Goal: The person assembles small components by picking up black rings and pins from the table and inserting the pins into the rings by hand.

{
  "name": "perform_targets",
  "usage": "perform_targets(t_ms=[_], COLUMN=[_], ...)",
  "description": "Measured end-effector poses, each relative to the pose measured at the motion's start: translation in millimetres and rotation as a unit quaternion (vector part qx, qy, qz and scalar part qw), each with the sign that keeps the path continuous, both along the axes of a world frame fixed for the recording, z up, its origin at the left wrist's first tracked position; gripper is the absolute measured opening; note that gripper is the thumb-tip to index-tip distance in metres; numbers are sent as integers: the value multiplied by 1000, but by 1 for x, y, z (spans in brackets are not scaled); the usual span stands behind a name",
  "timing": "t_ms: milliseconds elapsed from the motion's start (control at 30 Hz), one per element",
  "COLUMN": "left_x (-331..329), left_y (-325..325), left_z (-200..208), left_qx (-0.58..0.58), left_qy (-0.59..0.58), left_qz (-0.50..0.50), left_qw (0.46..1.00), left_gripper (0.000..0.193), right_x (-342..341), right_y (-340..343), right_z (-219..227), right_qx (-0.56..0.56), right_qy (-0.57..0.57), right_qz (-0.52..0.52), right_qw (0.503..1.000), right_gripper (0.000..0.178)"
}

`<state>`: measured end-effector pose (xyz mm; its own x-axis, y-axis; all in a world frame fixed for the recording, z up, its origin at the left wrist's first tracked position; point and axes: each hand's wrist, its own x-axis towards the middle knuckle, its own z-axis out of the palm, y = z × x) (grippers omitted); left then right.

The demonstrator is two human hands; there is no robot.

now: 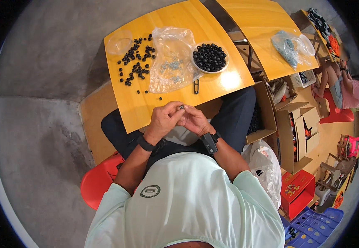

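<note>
My left hand [161, 120] and my right hand [194, 120] meet just off the table's near edge. Between their fingertips is a small black piece [182, 107] with a paler middle; its exact kind is too small to make out. Both hands are closed on it in a pinch. Beyond them, on the yellow table [140, 109], many loose black round bead-like parts [138, 68] lie scattered at the left. A clear plastic bag [165, 78] is spread flat, with small silvery pieces [172, 65] on it. To its right, a round white tub [209, 72] brims with black round parts [209, 57].
A black slotted strip [196, 87] lies below the tub, and a clear empty-looking container [119, 42] stands far left. A second table [262, 29] holds a bag of grey-blue pieces [289, 47]. Open cardboard boxes [297, 136] stand at my right. Another person [347, 89] sits farther right.
</note>
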<state>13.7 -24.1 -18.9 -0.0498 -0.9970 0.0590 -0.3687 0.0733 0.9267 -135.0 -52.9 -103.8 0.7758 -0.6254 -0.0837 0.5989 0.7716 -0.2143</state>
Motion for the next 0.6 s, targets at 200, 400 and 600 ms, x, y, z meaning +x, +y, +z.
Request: perform_targets(t_ms=[200, 400, 600], left_x=[21, 71, 57], left_y=[12, -11, -26], left_z=[-18, -37, -41], left_qx=[28, -61, -36], left_qy=[-38, -207, -224], left_qz=[-8, 144, 121], left_qw=[999, 966, 966], left_gripper=[20, 25, 21], right_x=[-12, -12, -11], right_y=[14, 7, 10], right_z=[-12, -4, -7], right_qx=[40, 36, 44], right_qy=[-15, -12, -12], right_qz=[23, 8, 5], right_qw=[999, 999, 999], right_gripper=[24, 20, 20])
